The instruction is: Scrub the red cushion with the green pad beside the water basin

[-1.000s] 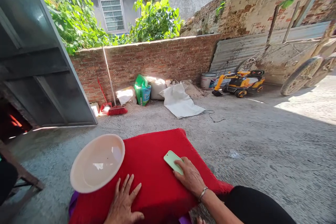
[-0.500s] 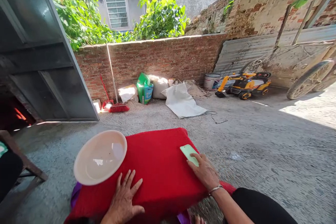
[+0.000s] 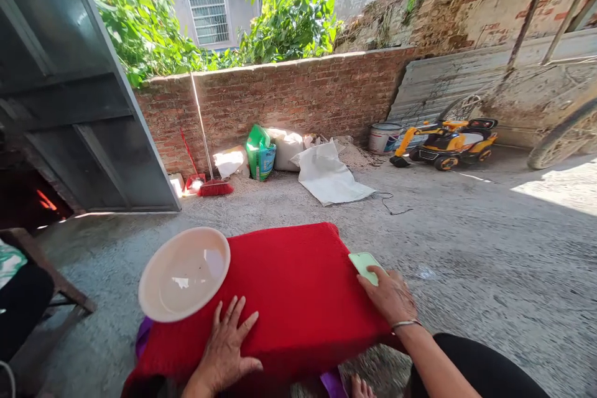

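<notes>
My left hand (image 3: 227,348) lies flat with fingers spread on a red cloth (image 3: 289,280) that covers a small table. Just beyond its fingertips, on the cloth's left side, stands a pale pink basin (image 3: 163,273) with what looks like water in it. My right hand (image 3: 390,296), with a bracelet at the wrist, grips a light green phone (image 3: 365,266) over the cloth's right edge. Its thumb and a finger show along the phone; the palm hides the near end.
A person's dark-clothed leg (image 3: 23,298) and a wooden stool (image 3: 69,292) are at the left. Near the brick wall stand a red broom (image 3: 215,187), a green sack (image 3: 260,152), a white sheet (image 3: 329,174) and a toy excavator (image 3: 448,143). A metal door (image 3: 88,87) stands left.
My right hand has moved the phone to the right, from over the cloth to its edge. My left hand stays flat on the cloth. The view has shifted slightly.
</notes>
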`<state>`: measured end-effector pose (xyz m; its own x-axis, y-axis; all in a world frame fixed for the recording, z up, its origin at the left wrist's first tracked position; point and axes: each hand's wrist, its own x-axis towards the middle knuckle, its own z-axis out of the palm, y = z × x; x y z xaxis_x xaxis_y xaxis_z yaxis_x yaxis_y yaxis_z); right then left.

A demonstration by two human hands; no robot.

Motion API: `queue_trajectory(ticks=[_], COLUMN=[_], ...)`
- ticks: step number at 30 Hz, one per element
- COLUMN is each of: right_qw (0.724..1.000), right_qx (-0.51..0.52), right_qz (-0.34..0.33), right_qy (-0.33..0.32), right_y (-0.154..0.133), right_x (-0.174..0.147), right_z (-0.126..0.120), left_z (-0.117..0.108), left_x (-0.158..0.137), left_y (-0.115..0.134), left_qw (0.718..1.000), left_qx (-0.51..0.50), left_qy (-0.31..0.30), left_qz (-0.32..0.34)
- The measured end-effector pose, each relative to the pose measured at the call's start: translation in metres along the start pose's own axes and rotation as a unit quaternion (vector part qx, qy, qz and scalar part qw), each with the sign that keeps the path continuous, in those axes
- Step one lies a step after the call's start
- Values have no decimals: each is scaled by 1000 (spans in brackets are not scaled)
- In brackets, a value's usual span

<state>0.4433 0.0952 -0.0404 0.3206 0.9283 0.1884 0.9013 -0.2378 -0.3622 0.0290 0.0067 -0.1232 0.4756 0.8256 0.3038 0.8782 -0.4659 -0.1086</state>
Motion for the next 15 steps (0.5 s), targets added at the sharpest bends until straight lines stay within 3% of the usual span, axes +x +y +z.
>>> queue_trajectory(ticks=[4,11,15], right_qw=[998,953,952], right_qx=[53,139,123], right_qz=[-33,-260,-261], right_qy=[-1,-74,-106], right_y=[-12,-79,-86], right_x=[-7,-55,-65], right_z=[4,31,32], left_z=[-2,-1,-2], left_x=[3,2,0], left_y=[0,-1,-1], left_qw=[1000,1000,1000], left_qx=[-8,-14,-13], left_qy=[-14,-21,-16], left_qz=[-2,-7,-12])
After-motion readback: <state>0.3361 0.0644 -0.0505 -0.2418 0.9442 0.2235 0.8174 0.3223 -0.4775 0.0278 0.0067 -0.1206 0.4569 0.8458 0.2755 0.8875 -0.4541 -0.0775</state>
